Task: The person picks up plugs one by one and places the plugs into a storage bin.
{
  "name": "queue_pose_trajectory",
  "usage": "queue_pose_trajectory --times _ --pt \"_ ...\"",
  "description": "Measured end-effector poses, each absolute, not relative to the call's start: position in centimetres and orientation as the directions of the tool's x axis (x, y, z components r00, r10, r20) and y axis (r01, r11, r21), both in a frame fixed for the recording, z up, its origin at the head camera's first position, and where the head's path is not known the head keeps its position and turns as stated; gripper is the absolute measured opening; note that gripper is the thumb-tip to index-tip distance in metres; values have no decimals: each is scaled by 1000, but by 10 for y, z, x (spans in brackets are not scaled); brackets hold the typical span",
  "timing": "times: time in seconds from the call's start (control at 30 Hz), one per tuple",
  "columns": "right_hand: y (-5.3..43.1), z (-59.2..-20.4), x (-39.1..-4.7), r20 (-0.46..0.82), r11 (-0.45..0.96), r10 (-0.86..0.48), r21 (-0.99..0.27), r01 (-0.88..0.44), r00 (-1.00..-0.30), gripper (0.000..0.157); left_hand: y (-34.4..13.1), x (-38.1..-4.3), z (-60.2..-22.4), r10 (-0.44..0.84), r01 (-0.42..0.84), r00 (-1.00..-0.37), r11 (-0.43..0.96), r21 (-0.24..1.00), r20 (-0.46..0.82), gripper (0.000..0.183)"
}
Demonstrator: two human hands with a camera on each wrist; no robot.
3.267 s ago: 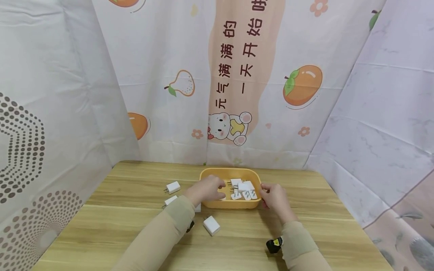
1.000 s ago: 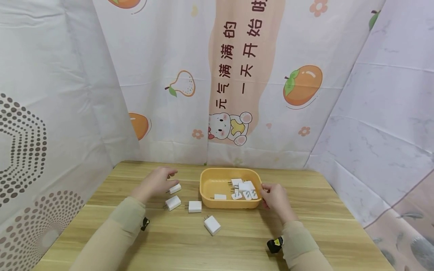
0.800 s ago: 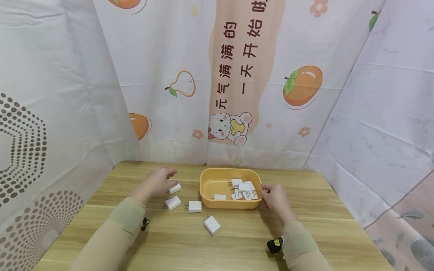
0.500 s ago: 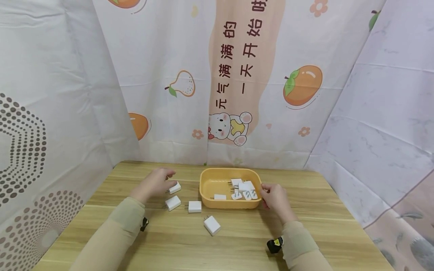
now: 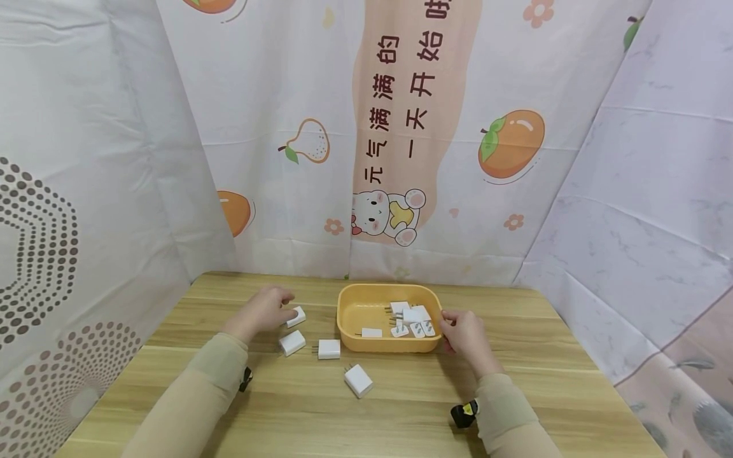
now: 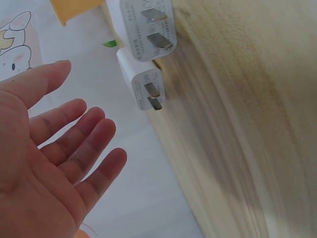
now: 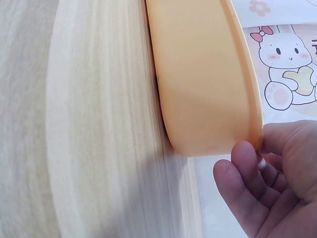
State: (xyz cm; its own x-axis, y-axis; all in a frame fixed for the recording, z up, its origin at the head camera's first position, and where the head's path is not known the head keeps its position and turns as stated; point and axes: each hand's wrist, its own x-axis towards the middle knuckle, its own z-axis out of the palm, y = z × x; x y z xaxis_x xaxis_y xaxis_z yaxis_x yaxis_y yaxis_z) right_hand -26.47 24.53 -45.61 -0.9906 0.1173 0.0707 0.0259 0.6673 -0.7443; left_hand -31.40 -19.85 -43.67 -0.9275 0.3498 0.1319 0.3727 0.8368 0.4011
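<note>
My left hand (image 5: 262, 313) hovers beside the farthest white charger plug (image 5: 296, 317) on the table, its fingers loosely bent and apart. In the left wrist view that hand (image 6: 54, 148) has an empty palm, and two chargers with flat metal prongs stand close by, the nearer one (image 6: 148, 34) above the farther one (image 6: 141, 79). My right hand (image 5: 466, 337) pinches the right end of a yellow-orange plastic tray (image 5: 389, 345). Seen from the right wrist, thumb and fingers of the hand (image 7: 282, 183) meet at the rim of the tray (image 7: 203, 74).
Other chargers lie left of and before the tray: one (image 5: 293, 343) below my left hand, one (image 5: 329, 349) against the tray's left corner, one (image 5: 358, 381) nearer me. Several chargers (image 5: 413, 316) sit inside the tray, mostly right. A printed curtain (image 5: 286, 254) hangs behind the table.
My left hand has moved left from over the tray to the farthest charger, uncovering a charger in the tray's near left corner. My right hand has stayed at the tray's end.
</note>
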Motion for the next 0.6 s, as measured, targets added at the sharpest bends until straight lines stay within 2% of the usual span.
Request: queue_pose_trajectory --times 0.2,0.6 --pt "245 -456 -264 63 660 115 -751 28 -991 38 -195 -316 -443 304 291 -952 865 409 35 47" --pt "245 -456 -264 55 662 125 -749 43 -991 38 -190 -321 -448 290 262 -957 882 392 -11 47"
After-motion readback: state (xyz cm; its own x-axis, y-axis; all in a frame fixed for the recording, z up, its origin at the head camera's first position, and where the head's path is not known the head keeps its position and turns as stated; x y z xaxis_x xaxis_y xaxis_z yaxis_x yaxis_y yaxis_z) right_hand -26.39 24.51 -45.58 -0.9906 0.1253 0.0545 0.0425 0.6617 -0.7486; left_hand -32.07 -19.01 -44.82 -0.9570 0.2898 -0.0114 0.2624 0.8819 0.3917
